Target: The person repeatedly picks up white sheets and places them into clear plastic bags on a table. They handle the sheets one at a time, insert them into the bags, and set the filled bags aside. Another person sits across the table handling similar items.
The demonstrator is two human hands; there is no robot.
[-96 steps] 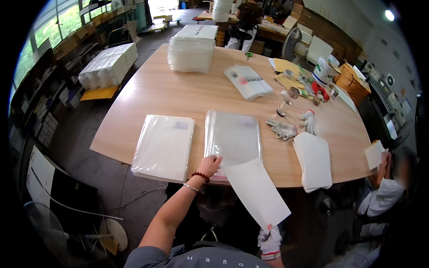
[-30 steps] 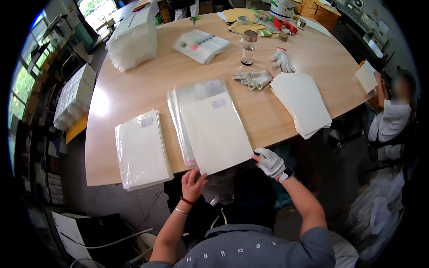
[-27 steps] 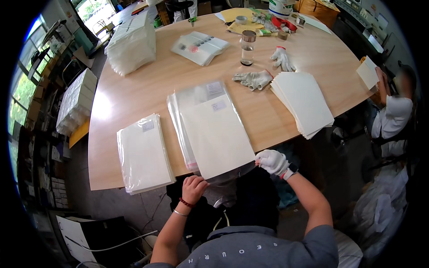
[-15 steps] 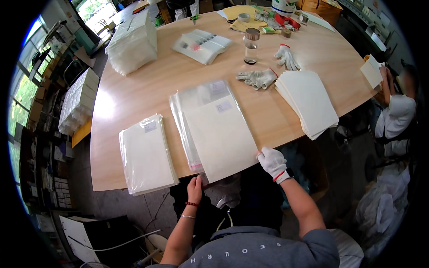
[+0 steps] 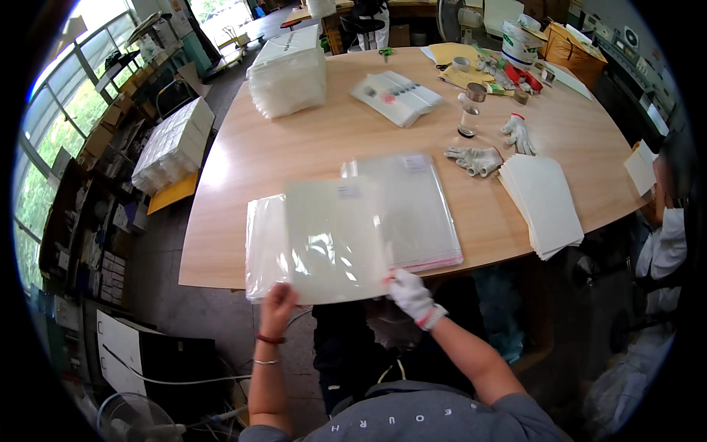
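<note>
A cream sheet in a clear plastic sleeve (image 5: 335,236), with a small label near its top, is held up by its near corners. My bare left hand (image 5: 278,306) grips the near left corner, blurred by motion. My right hand (image 5: 411,296), in a white knit glove, pinches the near right corner. Beneath the sheet's left side lies a stack of filled sleeves (image 5: 264,243), partly hidden. To the right sits a pile of clear plastic sleeves (image 5: 420,210) with a label at its top and a pinkish strip along its near edge.
A fanned stack of cream sheets (image 5: 543,206) lies at the table's right, beside two work gloves (image 5: 475,160). Behind are a glass jar (image 5: 468,121), a printed plastic bag bundle (image 5: 398,98) and a tall wrapped stack (image 5: 287,77). A person (image 5: 663,228) sits at far right holding a sheet.
Both hands have carried the sleeved sheet left, off the sleeve pile and over the filled stack. The pile of clear sleeves is now uncovered. The whole view has shifted too.
</note>
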